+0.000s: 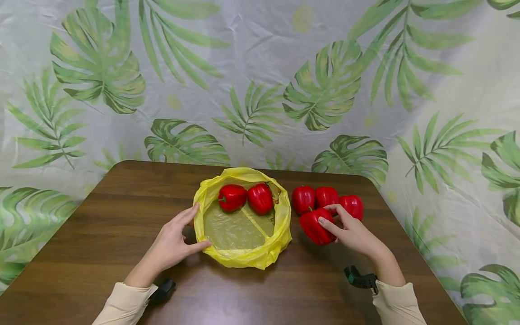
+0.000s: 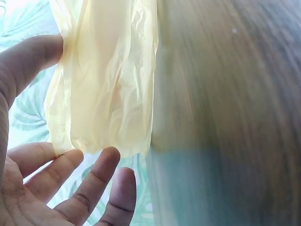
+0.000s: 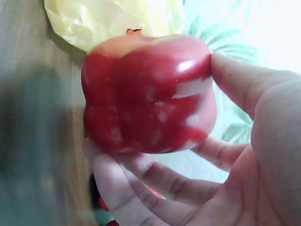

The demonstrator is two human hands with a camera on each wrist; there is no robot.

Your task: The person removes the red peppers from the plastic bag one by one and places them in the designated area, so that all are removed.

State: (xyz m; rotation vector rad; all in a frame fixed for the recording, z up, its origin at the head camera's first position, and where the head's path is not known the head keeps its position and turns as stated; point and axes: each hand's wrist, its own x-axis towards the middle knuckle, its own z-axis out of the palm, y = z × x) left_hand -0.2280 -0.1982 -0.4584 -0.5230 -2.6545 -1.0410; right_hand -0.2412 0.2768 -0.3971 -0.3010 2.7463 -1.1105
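A red bell pepper [image 1: 317, 226] is in my right hand [image 1: 354, 232], gripped between thumb and fingers just right of the bag. The right wrist view shows that bell pepper [image 3: 150, 99] up close, with the fingers beneath it. My left hand [image 1: 172, 241] rests against the left side of a yellow plastic bag [image 1: 243, 259], thumb and fingers spread along its rolled rim. In the left wrist view the bag's side [image 2: 108, 80] stands between thumb and fingertips. Inside the open bag, at the back, lie two red peppers, one [image 1: 232, 197] beside another [image 1: 261, 198].
Behind the held pepper, several more red peppers [image 1: 303, 199] sit on the brown wooden table [image 1: 134, 203] to the bag's right. A leaf-patterned sheet [image 1: 260, 67] hangs behind the table. A dark strap device [image 1: 360, 277] is on the right wrist.
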